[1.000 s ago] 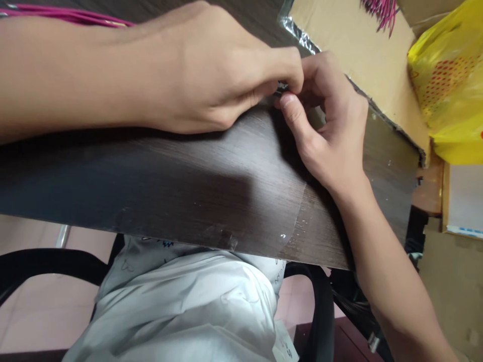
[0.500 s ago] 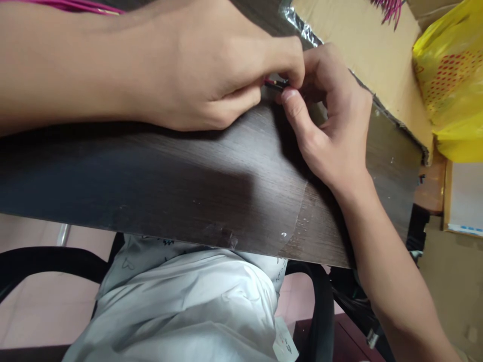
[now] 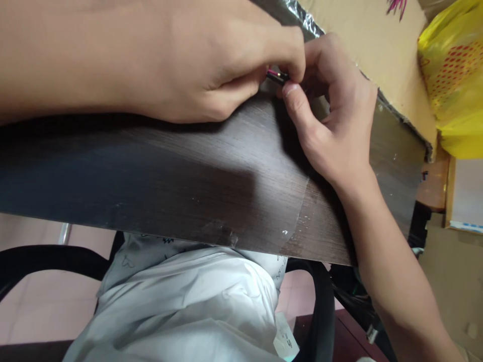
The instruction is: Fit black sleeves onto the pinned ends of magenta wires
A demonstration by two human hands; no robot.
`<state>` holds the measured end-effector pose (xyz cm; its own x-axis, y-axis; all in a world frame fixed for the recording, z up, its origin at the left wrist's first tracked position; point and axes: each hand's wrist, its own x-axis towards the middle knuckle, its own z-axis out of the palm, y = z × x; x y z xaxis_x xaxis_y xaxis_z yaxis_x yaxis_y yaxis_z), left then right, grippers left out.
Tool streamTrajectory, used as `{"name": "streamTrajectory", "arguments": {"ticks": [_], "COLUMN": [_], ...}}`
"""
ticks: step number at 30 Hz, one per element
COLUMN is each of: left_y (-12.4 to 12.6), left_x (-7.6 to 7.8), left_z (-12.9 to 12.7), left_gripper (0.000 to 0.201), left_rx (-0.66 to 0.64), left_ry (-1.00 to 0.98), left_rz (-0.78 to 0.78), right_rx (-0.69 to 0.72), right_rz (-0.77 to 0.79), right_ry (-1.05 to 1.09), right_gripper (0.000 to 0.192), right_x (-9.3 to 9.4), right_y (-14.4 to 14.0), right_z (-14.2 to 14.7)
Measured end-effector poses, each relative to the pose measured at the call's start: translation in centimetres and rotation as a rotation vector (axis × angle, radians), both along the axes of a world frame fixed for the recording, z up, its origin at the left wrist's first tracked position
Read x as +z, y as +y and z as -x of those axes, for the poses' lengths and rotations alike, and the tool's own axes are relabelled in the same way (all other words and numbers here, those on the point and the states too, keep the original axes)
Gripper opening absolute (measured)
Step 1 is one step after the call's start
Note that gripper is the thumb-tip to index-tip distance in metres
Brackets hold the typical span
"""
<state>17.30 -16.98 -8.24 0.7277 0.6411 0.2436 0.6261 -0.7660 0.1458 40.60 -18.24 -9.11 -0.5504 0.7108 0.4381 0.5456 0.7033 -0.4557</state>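
Note:
My left hand (image 3: 230, 65) reaches in from the left over the dark table, its fingers bent and closed. Between its fingertips and my right hand (image 3: 335, 120) shows a short stretch of pink wire with a small gold-coloured tip, beside a small black connector (image 3: 281, 78). The thumb of my right hand presses against the connector's right end, with the index finger curled round from behind. My left fingers close on the wire side; most of both pieces is hidden by the fingers. The two hands touch or nearly touch at the fingertips.
A cardboard piece (image 3: 362, 35) with a dark taped edge lies beyond my hands, with pink wires (image 3: 397, 7) on it. A yellow plastic bag (image 3: 453, 75) stands at the right. The table's front edge (image 3: 151, 232) runs above my lap, between black chair armrests (image 3: 53, 260).
The view has shifted slightly. Both hands keep the same grip, and a little more of the pink wire and its gold tip shows beside the black connector.

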Motion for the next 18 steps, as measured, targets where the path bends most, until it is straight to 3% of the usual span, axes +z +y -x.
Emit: {"name": "streamTrajectory", "arguments": {"ticks": [13, 18], "left_y": [0.2, 0.58], "left_x": [-0.25, -0.37], "left_z": [0.36, 0.66], "left_gripper": [0.045, 0.044], "left_rx": [-0.065, -0.077], "left_ry": [-0.081, -0.083], "left_rz": [0.003, 0.006], "right_rx": [0.078, 0.078], "right_rz": [-0.009, -0.017], "right_ry": [0.072, 0.077], "right_gripper": [0.023, 0.018], "right_x": [-0.53, -0.69], "right_y": [0.57, 0.62], "right_z": [-0.17, -0.24]}}
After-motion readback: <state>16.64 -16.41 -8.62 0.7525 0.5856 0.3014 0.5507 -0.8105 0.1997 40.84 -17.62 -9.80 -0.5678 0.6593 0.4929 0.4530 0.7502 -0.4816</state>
